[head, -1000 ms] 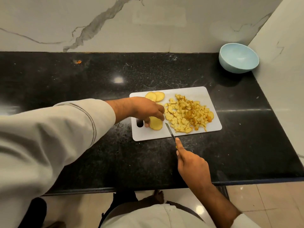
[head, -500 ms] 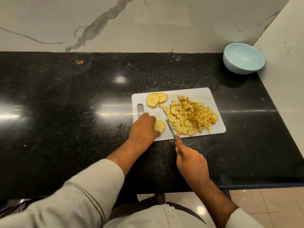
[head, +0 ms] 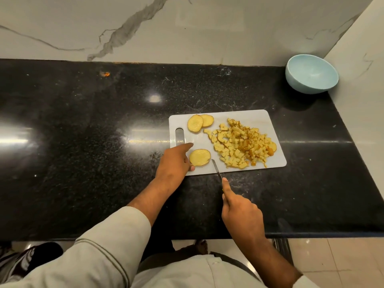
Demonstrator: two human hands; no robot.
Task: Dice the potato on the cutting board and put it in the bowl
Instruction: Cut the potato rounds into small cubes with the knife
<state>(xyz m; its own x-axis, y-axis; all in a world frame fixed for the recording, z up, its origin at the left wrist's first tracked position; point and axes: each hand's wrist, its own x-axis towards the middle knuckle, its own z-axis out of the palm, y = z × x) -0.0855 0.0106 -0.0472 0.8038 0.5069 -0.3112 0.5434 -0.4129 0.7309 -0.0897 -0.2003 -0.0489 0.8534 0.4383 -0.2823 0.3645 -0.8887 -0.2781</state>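
A white cutting board lies on the black counter. A heap of diced potato covers its right half. Two overlapping potato slices lie at its far left. A single potato slice lies flat at the near left. My left hand rests at that slice's left edge, index finger straight and thumb tip touching its near rim. My right hand grips a knife, index finger along its back, with the tip just right of the single slice. A pale blue bowl stands empty in the far right corner.
Marble walls close off the counter at the back and on the right, beside the bowl. A small orange scrap lies far left on the counter. The counter's front edge runs just below my right hand.
My left hand carried one slice from the stack to the board's near left, set it flat and drew back to its left edge. The knife stayed near the board's front edge.
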